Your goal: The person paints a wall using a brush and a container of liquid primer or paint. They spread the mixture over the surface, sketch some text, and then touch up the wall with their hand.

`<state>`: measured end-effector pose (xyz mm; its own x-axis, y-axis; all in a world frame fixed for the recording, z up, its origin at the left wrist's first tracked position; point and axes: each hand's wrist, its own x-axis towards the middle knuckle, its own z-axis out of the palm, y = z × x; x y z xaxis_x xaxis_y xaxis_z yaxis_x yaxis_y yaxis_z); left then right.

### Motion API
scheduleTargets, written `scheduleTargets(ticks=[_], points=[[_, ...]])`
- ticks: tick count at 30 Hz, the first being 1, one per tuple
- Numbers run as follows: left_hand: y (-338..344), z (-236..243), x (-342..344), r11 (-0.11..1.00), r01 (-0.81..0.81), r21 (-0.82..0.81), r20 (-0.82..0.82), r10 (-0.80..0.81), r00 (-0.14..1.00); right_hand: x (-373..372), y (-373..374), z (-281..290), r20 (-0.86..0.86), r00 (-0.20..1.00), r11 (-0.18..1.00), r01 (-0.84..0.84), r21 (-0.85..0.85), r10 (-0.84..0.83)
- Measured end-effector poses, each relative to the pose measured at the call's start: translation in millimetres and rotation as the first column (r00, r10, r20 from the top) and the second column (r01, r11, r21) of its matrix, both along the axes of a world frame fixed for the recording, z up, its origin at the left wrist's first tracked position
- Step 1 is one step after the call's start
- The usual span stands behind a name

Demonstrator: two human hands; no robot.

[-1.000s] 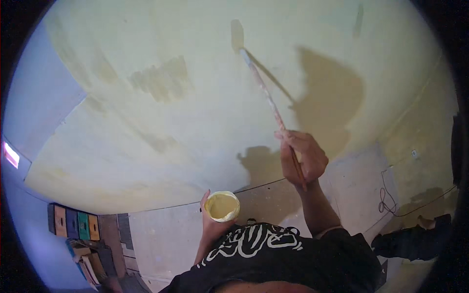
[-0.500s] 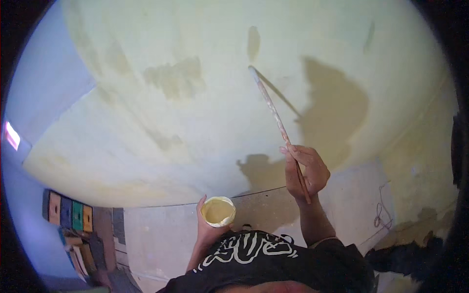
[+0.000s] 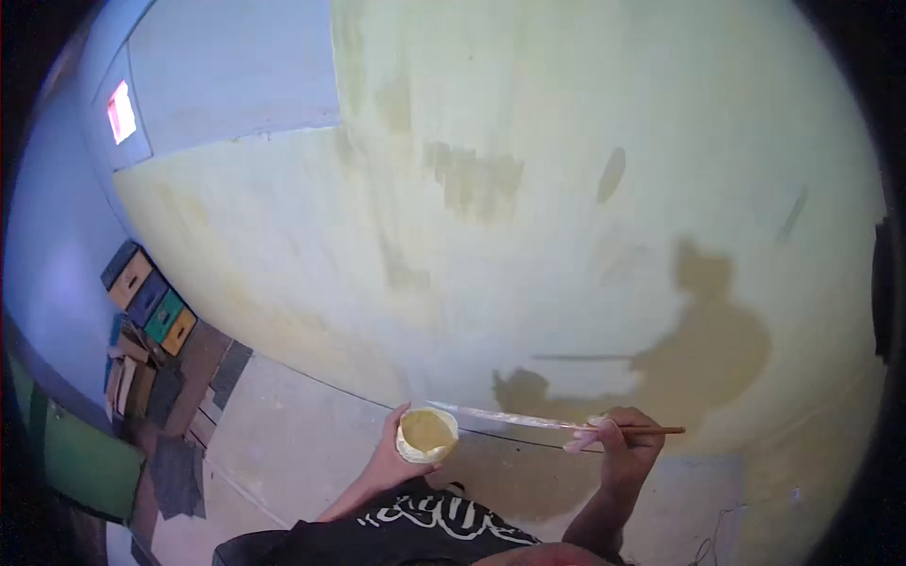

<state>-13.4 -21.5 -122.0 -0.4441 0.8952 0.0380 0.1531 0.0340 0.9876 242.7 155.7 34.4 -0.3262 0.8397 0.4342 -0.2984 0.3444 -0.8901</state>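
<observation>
My left hand (image 3: 392,457) is wrapped around a pale cup (image 3: 409,451) with yellowish paint (image 3: 427,429) inside and smears on its rim. My right hand (image 3: 626,448) grips a long, thin paintbrush (image 3: 528,419) by its brown wooden end. Pale paint coats much of the brush's length. It lies nearly level, and its tip points left, close to the cup's far rim; whether they touch I cannot tell. Before me stands a pale yellow wall (image 3: 528,292) with several darker, damp-looking patches (image 3: 477,179) on it.
A multicoloured drawer unit (image 3: 156,300) stands at the left, with a pile of boards or books (image 3: 130,377) beside it. Further down is a green panel (image 3: 85,462). A thin cable (image 3: 713,542) lies on the floor (image 3: 274,424) at lower right. My shadow (image 3: 708,349) falls across the wall.
My right hand has lowered and moved right, swinging the brush from upright on the wall to nearly level, its tip now near the cup. The view has turned toward the left.
</observation>
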Motion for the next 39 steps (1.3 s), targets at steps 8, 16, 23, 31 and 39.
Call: scheduleTargets(ticks=[8,16,23,31,39], points=[[1.9,4.1,1.4,0.999,-0.014,-0.035,0.093,0.017,0.995,-45.6,-0.7,5.2,0.299,0.920,0.952,-0.293,0.091,0.255],[-33.6,-15.7,-27.6,0.999,-0.031,0.031,0.120,0.027,0.992,-122.6,-33.0,5.5,0.508,0.761,0.822,-0.546,0.165,0.403],[-47.0,-9.5,-38.3,0.993,-0.099,0.061,0.097,0.093,0.991,-162.7,-46.1,-24.0,0.553,0.672,0.804,-0.594,0.006,0.493],[-110.4,-11.0,-52.4,0.981,-0.186,0.053,0.168,0.174,0.970,-187.4,-93.8,-19.2,0.663,0.532,0.744,-0.666,-0.056,0.526],[-171.9,-5.2,-67.4,0.967,-0.248,0.052,0.073,0.244,0.967,-172.0,-141.3,-34.1,0.348,0.735,0.804,-0.583,-0.115,0.582]])
